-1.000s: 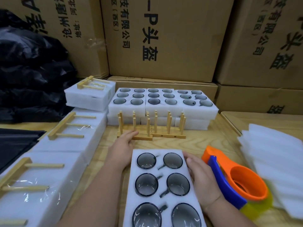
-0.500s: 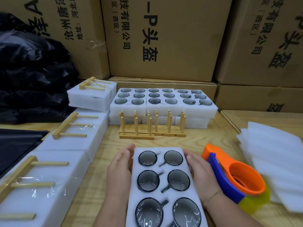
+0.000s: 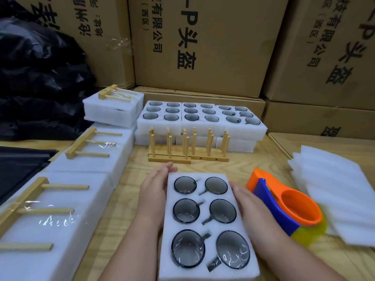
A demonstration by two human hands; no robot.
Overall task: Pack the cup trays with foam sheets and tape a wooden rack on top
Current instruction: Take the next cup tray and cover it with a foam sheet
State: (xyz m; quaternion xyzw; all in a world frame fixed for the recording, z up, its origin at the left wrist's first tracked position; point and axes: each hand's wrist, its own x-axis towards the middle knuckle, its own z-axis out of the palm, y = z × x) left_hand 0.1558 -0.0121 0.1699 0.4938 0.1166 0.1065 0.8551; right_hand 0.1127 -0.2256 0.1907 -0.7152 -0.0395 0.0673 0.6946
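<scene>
Head view: left hand [image 3: 154, 191] and right hand [image 3: 246, 207], fingers straight, flank cup tray [image 3: 205, 222]; square tray flat before laying foam sheets [image 3: 332, 191].

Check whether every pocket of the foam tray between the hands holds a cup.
Full: all six pockets of the foam tray hold a dark glass cup, rims up.

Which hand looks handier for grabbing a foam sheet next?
Probably the right hand: the stack of foam sheets lies on its side, past the tape dispenser. The left hand would have to cross the cup tray.
</scene>
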